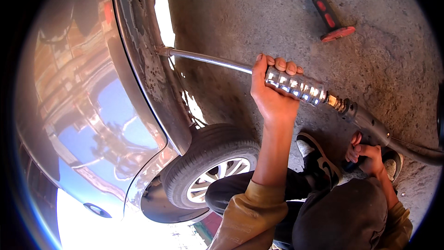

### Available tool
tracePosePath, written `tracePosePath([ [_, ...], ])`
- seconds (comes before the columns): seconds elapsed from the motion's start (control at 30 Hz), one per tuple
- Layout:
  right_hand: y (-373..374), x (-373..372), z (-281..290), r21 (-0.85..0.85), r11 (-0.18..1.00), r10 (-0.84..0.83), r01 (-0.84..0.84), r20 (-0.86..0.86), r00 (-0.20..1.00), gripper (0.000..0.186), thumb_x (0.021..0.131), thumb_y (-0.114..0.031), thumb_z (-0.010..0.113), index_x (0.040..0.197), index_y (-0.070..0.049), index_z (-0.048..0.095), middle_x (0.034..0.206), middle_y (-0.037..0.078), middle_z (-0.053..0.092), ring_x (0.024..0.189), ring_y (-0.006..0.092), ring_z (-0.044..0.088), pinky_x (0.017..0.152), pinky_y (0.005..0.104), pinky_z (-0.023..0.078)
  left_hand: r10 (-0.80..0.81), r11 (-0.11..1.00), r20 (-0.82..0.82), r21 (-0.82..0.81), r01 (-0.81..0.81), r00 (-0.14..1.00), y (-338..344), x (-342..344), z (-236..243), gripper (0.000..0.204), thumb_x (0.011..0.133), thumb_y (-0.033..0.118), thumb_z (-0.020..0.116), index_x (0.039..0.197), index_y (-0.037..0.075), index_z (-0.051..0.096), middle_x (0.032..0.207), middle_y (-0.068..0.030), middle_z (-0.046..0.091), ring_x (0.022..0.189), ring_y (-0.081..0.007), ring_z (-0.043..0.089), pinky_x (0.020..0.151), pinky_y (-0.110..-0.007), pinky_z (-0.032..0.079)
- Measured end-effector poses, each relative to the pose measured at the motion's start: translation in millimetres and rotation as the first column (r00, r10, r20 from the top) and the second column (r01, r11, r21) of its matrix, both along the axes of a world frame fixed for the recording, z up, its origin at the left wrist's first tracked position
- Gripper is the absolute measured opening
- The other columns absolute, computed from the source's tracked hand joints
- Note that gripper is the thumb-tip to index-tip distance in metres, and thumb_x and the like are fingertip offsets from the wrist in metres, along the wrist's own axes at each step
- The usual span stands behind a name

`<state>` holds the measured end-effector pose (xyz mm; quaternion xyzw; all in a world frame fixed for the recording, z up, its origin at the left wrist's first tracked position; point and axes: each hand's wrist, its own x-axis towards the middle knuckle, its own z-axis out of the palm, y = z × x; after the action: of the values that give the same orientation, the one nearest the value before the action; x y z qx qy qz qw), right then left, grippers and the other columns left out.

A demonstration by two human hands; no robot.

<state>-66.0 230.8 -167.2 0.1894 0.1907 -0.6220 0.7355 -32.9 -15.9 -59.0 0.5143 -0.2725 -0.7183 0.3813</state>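
Observation:
A slide hammer dent puller point(212, 60) reaches across to the car's worn, bare-metal rocker panel point(159, 76), and its tip meets the panel edge. My left hand point(277, 99) is wrapped round the shiny ribbed sliding weight, thumb and fingertips showing over the top. Behind the weight come a copper-coloured fitting and a dark gun-shaped body point(370, 120). Below that body, my right hand point(367, 155) is closed on its handle, which is mostly hidden by the fingers. A thick dark cable point(423, 157) runs off from the body to the right.
The shiny car door point(88, 106) fills the left side. A wheel point(212, 171) stands close to my left forearm. On the rough concrete floor point(240, 14) lies a chisel with a red-and-black guarded grip point(327, 14). My knees and dark shoes point(319, 157) are below the tool.

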Motion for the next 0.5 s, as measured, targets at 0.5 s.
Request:
tracePosePath([
  [0.5, 14, 0, 1, 0.004, 0.995, -0.096, 0.096, -0.002, 0.995, 0.024, 0.072, -0.01, 0.064, 0.091, -0.002, 0.053, 0.062, 0.007, 0.048, 0.053, 0.0169, 0.047, 0.06, 0.0338, 0.042, -0.084, 0.996, -0.025, -0.016, 0.084, 0.996, 12, -13, 7, 0.019, 0.089, 0.027, 0.053, 0.078, 0.013, 0.049, 0.069, -0.0009, 0.05, 0.066, -0.0175, 0.05, 0.072, -0.039, 0.043],
])
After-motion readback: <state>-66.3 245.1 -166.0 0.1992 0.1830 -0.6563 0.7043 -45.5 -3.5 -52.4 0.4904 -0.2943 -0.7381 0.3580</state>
